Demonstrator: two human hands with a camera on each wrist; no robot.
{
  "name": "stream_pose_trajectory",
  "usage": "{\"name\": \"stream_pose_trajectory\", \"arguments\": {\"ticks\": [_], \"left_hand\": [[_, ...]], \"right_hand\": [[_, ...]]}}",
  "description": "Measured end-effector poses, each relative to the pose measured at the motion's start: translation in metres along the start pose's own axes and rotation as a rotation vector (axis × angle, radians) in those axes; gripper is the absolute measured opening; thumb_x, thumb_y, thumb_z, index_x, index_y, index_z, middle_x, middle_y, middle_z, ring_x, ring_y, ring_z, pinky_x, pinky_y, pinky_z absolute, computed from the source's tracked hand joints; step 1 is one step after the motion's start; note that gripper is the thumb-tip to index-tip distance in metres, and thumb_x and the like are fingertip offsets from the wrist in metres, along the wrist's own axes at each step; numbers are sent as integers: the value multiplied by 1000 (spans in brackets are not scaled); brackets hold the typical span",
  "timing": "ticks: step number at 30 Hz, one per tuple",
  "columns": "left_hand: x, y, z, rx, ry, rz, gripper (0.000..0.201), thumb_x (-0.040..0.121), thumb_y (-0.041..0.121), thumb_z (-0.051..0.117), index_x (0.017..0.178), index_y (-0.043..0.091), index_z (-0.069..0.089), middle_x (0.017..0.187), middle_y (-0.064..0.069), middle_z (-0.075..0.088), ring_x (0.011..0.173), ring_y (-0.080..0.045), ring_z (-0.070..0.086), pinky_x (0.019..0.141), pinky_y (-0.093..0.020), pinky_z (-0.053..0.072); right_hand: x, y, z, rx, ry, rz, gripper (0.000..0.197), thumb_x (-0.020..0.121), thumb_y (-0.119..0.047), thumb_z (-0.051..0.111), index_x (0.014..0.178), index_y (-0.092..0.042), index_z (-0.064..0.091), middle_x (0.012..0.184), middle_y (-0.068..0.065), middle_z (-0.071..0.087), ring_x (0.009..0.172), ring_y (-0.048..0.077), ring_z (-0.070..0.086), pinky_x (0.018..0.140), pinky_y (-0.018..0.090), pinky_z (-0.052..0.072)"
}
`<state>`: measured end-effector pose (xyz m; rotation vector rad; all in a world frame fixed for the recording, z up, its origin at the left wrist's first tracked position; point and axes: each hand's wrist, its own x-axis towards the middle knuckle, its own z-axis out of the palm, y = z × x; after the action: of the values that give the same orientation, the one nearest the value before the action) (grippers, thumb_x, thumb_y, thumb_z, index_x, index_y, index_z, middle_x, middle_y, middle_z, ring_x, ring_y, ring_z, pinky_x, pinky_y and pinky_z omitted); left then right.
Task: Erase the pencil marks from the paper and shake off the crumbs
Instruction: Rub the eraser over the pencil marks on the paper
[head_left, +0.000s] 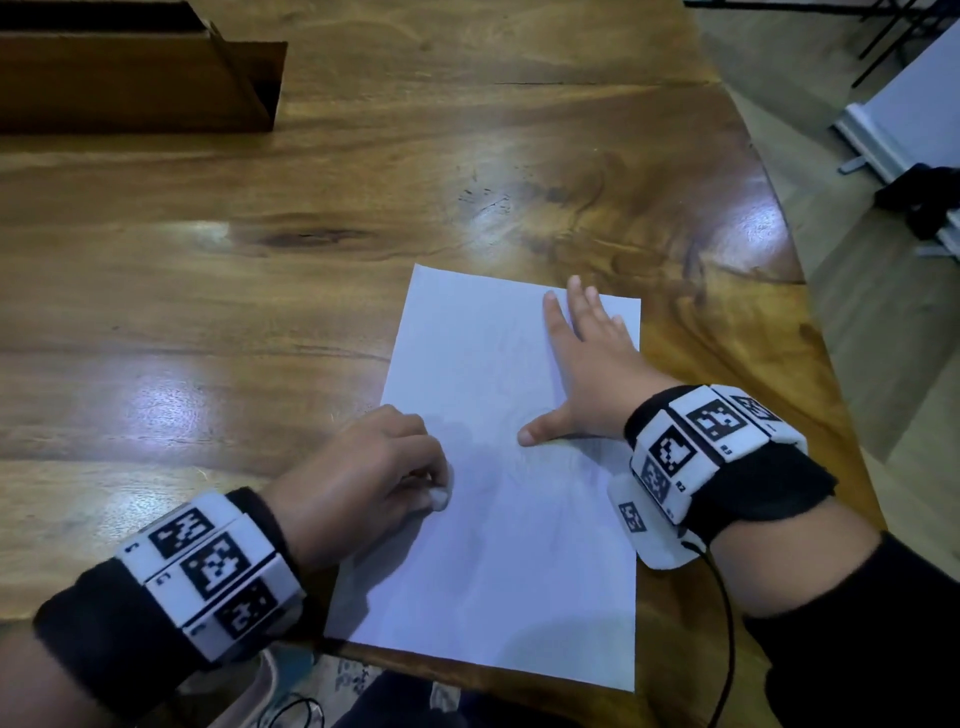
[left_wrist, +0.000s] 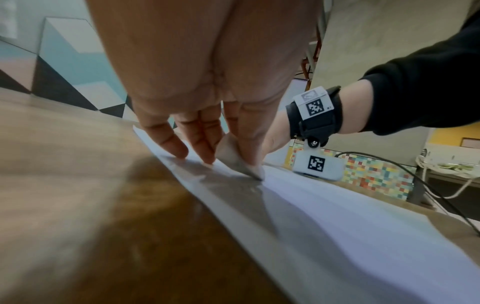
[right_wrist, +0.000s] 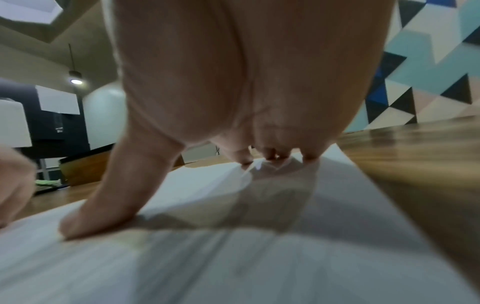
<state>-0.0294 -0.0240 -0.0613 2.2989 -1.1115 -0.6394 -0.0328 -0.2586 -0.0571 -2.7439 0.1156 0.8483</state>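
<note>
A white sheet of paper lies on the wooden table near its front edge, with faint pencil marks in its middle. My left hand pinches a white eraser and presses its tip onto the sheet's left part; the left wrist view shows the eraser held between thumb and fingers, its point on the paper. My right hand lies flat on the sheet's upper right, fingers straight and spread, thumb out to the left. From the right wrist, the right hand presses the paper down.
A brown wooden box stands at the table's far left. The table's curved right edge runs close beside the paper. A black cable hangs from my right wrist band. White furniture stands on the floor beyond the right edge.
</note>
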Motion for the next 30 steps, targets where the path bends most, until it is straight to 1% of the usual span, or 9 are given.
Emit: {"name": "stream_pose_trajectory", "arguments": {"ticks": [7,10,12,14,17,22,25,27,30], "left_hand": [[-10,3,-15,-127,-39,-144,29,65,53,49,72,29,62,74,12,58,76,-2,52,65,-8,37],[27,11,-29,-53,74,-186,19,68,39,62,78,24,67,71,4,60,63,-9,53,60,-9,36],[62,14,-37,-11,155,-221,15,73,26,69,85,18,68,64,8,53,58,-3,47,55,-8,33],[95,13,-42,9,210,-240,15,74,23,70,86,15,68,59,11,49,56,-7,45,49,-12,32],[132,15,-48,119,221,-241,14,78,22,67,90,14,67,68,3,54,68,-18,52,55,-16,28],[135,10,-40,209,180,-202,9,76,17,67,85,13,68,78,-5,60,82,-28,57,71,-30,47],[111,10,-40,203,-43,-167,8,72,17,71,78,13,69,72,1,61,71,-18,54,60,-19,39],[109,12,-45,204,-120,-194,10,71,20,73,79,17,69,71,4,61,70,-13,52,65,-18,42],[130,19,-51,229,8,-219,10,74,17,69,84,15,67,72,1,56,76,-21,55,69,-27,41]], "right_hand": [[-8,-6,11,7,-10,-33,141,61,-66,75,146,-17,-26,148,8,-41,139,21,-33,116,38,-12],[-8,-7,10,1,-7,-21,141,60,-65,76,147,-17,-24,149,7,-40,140,21,-32,117,39,-11],[-8,-8,9,-4,-1,-11,142,59,-65,77,148,-17,-23,150,8,-38,141,22,-31,118,41,-9],[-8,-10,8,-5,-9,2,143,58,-64,78,148,-18,-23,151,7,-37,141,23,-30,118,42,-8],[-8,-11,7,-22,-13,15,142,59,-63,78,148,-17,-23,151,8,-37,141,23,-29,118,42,-8],[-7,-13,6,-57,-30,26,142,60,-64,76,148,-16,-25,150,10,-38,141,26,-30,118,43,-8],[-6,-13,7,-57,-28,26,142,60,-63,77,148,-16,-24,150,10,-38,141,26,-30,117,44,-9],[-6,-13,7,-47,-25,26,142,60,-62,78,148,-16,-24,150,10,-38,141,26,-30,116,44,-10],[-6,-15,6,-65,-37,38,142,61,-63,77,147,-16,-25,150,11,-38,141,27,-30,116,44,-9]]}}
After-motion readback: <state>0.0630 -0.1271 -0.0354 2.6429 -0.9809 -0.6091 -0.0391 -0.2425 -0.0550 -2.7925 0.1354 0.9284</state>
